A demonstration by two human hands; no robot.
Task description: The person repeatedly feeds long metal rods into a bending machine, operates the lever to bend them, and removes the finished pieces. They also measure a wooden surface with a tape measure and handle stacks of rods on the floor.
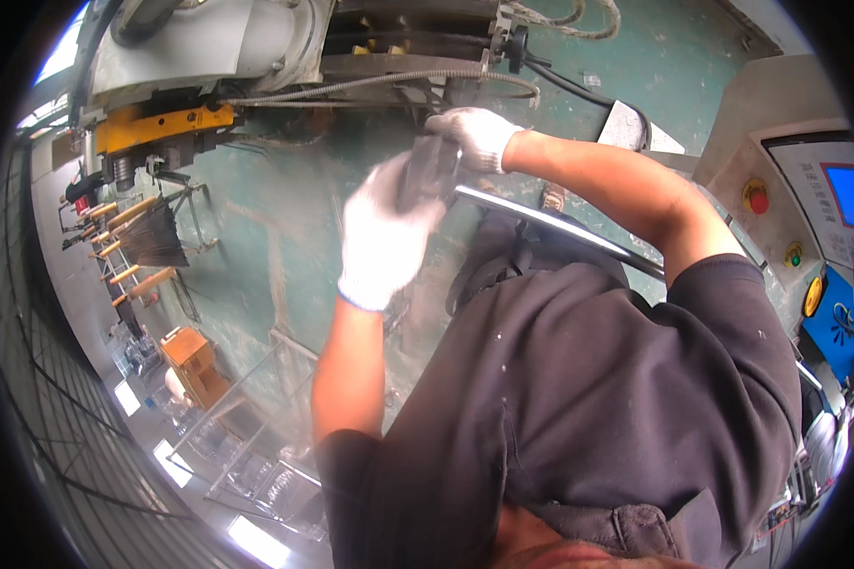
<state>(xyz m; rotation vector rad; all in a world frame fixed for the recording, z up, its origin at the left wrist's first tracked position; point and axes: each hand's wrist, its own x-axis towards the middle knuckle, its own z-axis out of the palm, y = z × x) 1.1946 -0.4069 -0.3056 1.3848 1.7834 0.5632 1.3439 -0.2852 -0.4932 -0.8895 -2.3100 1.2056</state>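
Observation:
Between my two hands is a dark, block-like piece, smeared by motion, so its exact kind is unclear. My left hand, in a white knit glove, is closed along its near left side. Gloved in white too, my right hand curls at its upper right end, with the fingertips partly hidden. Just right of the piece starts a shiny metal bar, which slants down to the right below my right forearm. Whether the bar touches the piece, I cannot tell.
A machine with a yellow bracket and a flexible metal hose spans the far side. On the right stands a control panel with a red button and a blue screen. Racked wooden-handled tools and an orange-brown box are at left.

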